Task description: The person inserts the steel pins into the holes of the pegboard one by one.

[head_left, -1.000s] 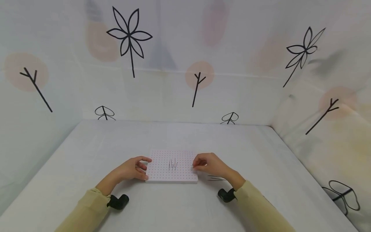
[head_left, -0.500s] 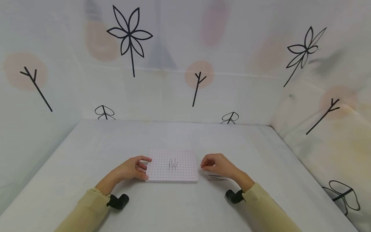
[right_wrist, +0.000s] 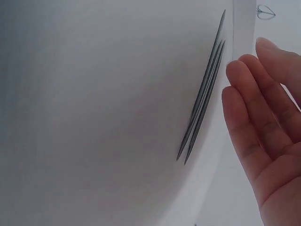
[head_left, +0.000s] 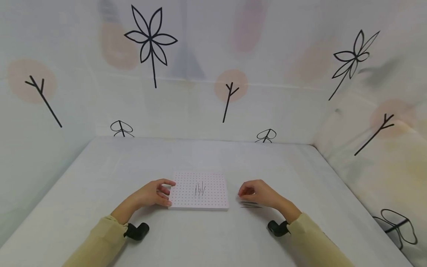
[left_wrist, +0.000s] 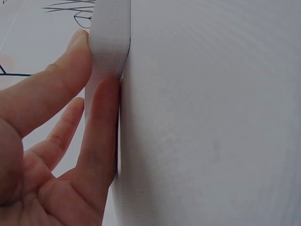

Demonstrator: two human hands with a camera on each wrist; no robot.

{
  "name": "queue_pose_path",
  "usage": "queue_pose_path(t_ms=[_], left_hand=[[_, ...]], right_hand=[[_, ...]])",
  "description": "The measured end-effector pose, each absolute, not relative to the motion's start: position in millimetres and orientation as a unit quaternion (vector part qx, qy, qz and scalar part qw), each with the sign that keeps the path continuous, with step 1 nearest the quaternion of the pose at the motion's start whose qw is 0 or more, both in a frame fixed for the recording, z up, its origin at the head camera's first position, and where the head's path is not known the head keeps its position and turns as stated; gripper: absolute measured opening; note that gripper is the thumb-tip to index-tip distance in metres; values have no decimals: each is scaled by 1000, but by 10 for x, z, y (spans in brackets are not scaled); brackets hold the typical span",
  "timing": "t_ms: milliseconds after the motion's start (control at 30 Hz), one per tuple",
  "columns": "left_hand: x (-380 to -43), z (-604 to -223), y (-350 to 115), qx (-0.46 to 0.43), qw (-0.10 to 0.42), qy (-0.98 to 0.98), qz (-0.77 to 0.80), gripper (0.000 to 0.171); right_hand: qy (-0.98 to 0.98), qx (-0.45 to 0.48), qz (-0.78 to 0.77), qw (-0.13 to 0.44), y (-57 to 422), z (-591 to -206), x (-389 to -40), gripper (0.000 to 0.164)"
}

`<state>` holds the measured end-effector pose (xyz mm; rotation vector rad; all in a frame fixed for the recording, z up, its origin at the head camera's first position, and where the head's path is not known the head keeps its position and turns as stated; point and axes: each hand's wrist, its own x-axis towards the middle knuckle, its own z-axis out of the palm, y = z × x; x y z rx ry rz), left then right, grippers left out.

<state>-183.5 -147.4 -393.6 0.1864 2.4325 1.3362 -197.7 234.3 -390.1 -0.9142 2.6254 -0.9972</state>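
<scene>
A white board with a grid of small dots or holes (head_left: 186, 200) lies on the table, and several thin dark sticks (head_left: 200, 189) stand on its middle, some slanted. My left hand (head_left: 151, 193) rests along the board's left edge. Its extended thumb and fingers (left_wrist: 106, 108) touch the edge in the left wrist view. My right hand (head_left: 258, 193) is off the board's right side, above three loose dark sticks (right_wrist: 202, 101) pointed at both ends. Its fingers are gently bent and hold nothing visible in the right wrist view.
A white cloth covers the table (head_left: 213, 237). White walls with black plant drawings (head_left: 230, 102) stand at the back and both sides. A black wrist camera (head_left: 137, 231) sits on the left wrist, another camera (head_left: 278, 228) on the right.
My right hand has moved away from the board's right edge, to the right and slightly nearer, over the loose sticks. My left hand stays at the board's left edge.
</scene>
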Motion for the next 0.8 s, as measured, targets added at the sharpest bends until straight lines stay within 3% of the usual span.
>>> queue_pose_path(t_ms=[800], left_hand=[[-1855, -3960, -1483, 63, 177, 863, 468, 64]], right_hand=[[894, -290, -295, 171, 2459, -3892, -1992, 6]])
